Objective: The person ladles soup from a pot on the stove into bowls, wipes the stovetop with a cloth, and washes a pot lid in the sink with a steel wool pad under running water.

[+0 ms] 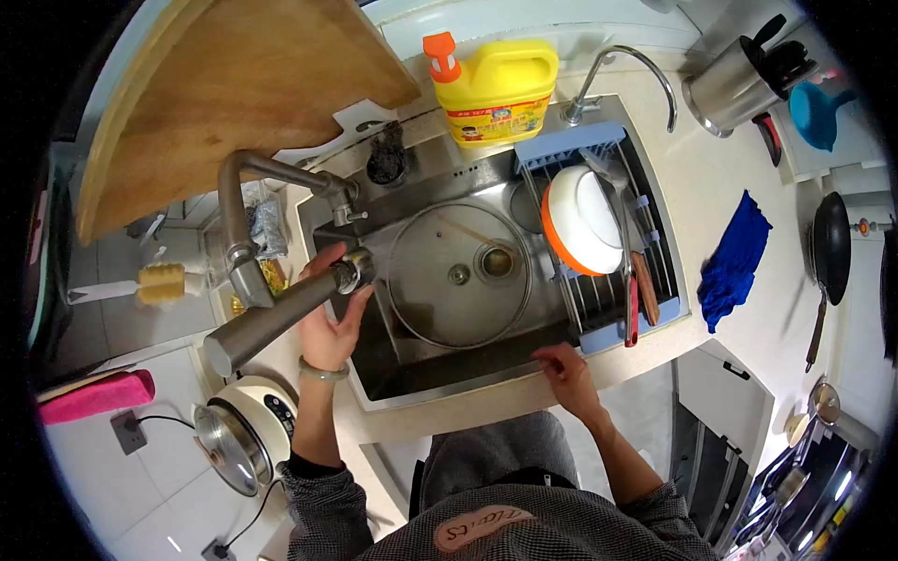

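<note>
My left hand is wrapped round the spray head of the metal faucet, thumb on one side and fingers on the other; the spout hides part of the palm. Below and right of it, a round glass lid with a metal rim lies in the steel sink. The drain shows through the glass. At the sink's front edge rests my right hand, its fingers loosely bent and apart, with nothing seen in it.
A blue-ended dish rack over the sink's right side holds a white-and-orange bowl and knives. Behind stands a yellow detergent jug. A blue cloth lies right; a cooker stands left. A wooden board leans at back left.
</note>
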Tool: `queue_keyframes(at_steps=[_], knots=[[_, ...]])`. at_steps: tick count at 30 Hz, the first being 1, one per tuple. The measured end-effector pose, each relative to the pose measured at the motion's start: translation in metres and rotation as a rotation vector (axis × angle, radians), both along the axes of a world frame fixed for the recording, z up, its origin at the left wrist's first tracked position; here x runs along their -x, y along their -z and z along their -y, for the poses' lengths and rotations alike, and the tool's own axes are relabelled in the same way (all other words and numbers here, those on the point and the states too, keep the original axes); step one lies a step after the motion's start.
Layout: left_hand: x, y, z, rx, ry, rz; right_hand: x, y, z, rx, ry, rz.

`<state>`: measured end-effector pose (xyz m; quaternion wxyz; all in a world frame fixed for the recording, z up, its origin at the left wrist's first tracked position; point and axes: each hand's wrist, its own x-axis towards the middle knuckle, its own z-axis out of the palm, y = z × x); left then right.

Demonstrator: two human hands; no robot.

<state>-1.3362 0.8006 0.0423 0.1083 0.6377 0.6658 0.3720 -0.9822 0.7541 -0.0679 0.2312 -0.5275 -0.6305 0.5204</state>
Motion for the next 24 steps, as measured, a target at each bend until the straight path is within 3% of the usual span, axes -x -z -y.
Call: queue_keyframes(at_steps=[10, 14, 19, 24], knots=[[-0.041, 0.002, -0.003, 0.072, 0.034, 0.474, 0.004, -0.002, 0.0, 0.017, 0.012, 0.029], [-0.043, -0.017, 0.016, 0.145, 0.094, 0.488, 0.005, 0.004, 0.003, -0.011, 0.058, -0.014], [-0.01, -0.028, 0.039, 0.305, 0.059, 0.166, 0.004, 0.003, 0.003, -0.007, 0.031, 0.083], [0.014, -0.029, 0.028, 0.223, 0.106, -0.07, 0.006, -0.002, 0.001, 0.032, 0.051, 0.057]])
